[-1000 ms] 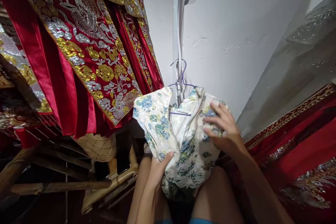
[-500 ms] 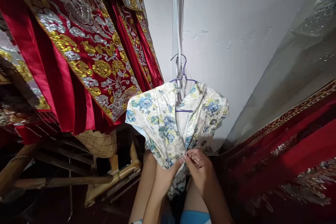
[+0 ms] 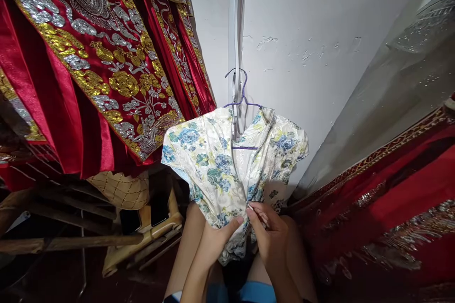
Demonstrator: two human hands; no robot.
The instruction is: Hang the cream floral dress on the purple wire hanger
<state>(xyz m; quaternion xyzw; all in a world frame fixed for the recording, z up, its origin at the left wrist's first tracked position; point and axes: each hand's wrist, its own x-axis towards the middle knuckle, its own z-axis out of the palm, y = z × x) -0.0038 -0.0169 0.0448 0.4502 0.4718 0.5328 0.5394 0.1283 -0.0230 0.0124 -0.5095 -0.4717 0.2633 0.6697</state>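
Note:
A white dress [image 3: 216,161] with blue and green flowers hangs by its short-sleeved shoulders on a thin purple wire hanger [image 3: 244,90]. Its front lies open in a V down to my hands. My left hand [image 3: 218,239] grips the lower front, thumb on top and the other fingers hidden beneath the cloth. Beside it, my right hand [image 3: 268,225] pinches the edge of the front opening between thumb and forefinger, its remaining fingers curled. Whether a fastener is in that pinch I cannot make out. Below my hands the cloth bunches between my knees.
A red costume [image 3: 124,66] with gold and silver sequins hangs at left. Under it stands a bamboo chair [image 3: 156,236] with dark phone-like objects on it. A pale strap [image 3: 236,19] runs down the white wall [image 3: 302,19]. Red beaded fabric [image 3: 401,199] hangs at right.
The view has shifted slightly, so the dress and costume appear further left. My right fingers have curled tighter at the opening's edge, and my left thumb sits a little further from my right thumb.

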